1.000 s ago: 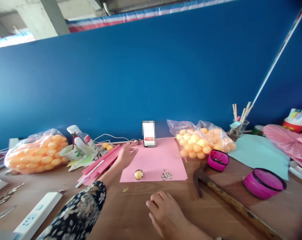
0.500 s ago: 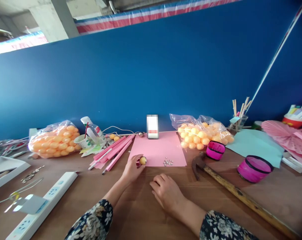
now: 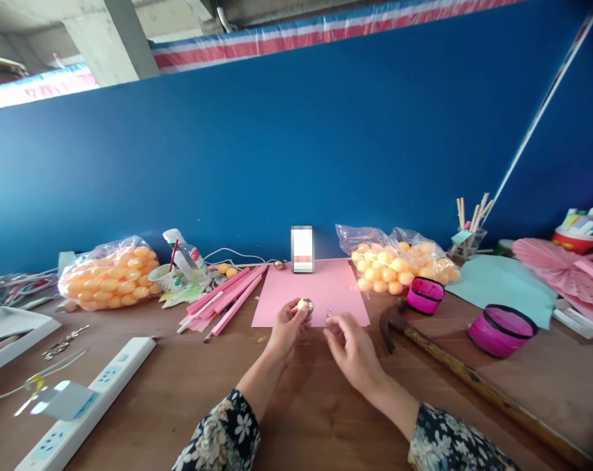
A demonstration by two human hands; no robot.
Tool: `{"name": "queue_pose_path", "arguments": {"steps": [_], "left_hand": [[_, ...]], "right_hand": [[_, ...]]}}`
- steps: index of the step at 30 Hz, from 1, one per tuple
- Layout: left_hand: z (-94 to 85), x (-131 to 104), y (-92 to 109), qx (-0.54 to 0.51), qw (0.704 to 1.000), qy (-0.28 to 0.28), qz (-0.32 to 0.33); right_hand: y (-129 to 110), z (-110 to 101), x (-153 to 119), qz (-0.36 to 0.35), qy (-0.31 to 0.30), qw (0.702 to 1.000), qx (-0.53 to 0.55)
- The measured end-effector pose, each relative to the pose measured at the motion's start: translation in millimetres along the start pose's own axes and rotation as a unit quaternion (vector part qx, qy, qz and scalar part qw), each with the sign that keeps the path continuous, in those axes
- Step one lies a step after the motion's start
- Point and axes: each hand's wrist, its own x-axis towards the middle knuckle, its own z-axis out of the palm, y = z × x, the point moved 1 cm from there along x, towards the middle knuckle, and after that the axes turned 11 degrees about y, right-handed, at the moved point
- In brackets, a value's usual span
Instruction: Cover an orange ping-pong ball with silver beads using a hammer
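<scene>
Between the thumb and fingers of my left hand (image 3: 285, 329) is a small yellow ball (image 3: 302, 305) with shiny silver bits on its side. The hand is raised over the near edge of a pink sheet of paper (image 3: 281, 284). Just to its right, my right hand (image 3: 351, 345) has curled fingers, thumb and index tips close together. Its fingertips are at the small silver beads (image 3: 329, 313) on the paper and cover most of them. Whether a bead is between those fingertips is too small to make out.
Bags of yellow balls stand at the left (image 3: 110, 278) and at the right (image 3: 385, 265). A hammer (image 3: 453, 360), two magenta bands (image 3: 425, 297) and a teal sheet (image 3: 503, 281) lie rightward. Pink strips (image 3: 228, 297) and a power strip (image 3: 90, 405) lie leftward.
My left hand has moved right with the ball, turning it. My right hand has moved forward and right from the bare table to the beads, its fingers now curled there.
</scene>
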Motion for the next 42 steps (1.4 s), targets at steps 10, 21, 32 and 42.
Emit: {"name": "queue_pose_path", "arguments": {"steps": [10, 21, 32, 42], "left_hand": [[13.2, -22.7, -14.1, -0.151, 0.981, -0.108, -0.055], [7.9, -26.4, -24.7, -0.251, 0.955, -0.122, -0.101], [10.1, -30.9, -19.4, -0.22, 0.957, -0.14, -0.123], [4.6, -17.2, -23.7, -0.248, 0.96, -0.054, -0.121]], "right_hand": [[21.6, -4.6, 15.2, 0.147, -0.059, 0.972, 0.175], [14.8, -2.5, 7.4, 0.152, -0.054, 0.973, 0.162], [7.8, -2.1, 6.5, 0.123, -0.035, 0.983, 0.128], [29.8, -33.5, 35.7, -0.006, 0.056, 0.993, -0.102]]}}
